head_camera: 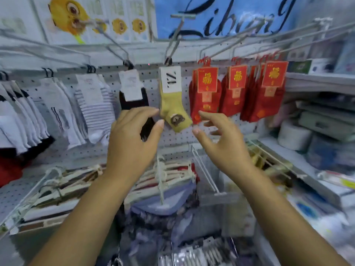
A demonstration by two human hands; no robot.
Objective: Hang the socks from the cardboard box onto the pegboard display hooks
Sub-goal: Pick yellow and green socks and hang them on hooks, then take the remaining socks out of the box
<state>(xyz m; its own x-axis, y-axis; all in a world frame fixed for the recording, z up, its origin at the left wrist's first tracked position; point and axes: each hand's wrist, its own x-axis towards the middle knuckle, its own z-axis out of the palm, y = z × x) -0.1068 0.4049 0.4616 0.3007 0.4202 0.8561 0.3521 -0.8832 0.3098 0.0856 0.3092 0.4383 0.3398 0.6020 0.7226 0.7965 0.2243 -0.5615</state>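
Observation:
A yellow-green sock (173,109) with a bear patch and a white "ZA" card hangs from a pegboard hook (173,42) at centre. My left hand (134,139) is raised just left of its toe, fingers spread with a gap to the sock, holding nothing. To the right of the toe, my right hand (222,143) hovers with fingers loosely spread, also holding nothing. A black sock (134,101) with a white card hangs on the hook to the left, partly hidden by my left hand. The white pegboard (149,75) carries the row. No cardboard box is visible.
Red sock packs (238,93) hang to the right, white and striped socks (63,110) to the left. Long empty hook arms (269,39) jut toward me overhead. Lower hooks hold more sock packs (171,177). Shelves with boxes and rolls (317,127) stand at right.

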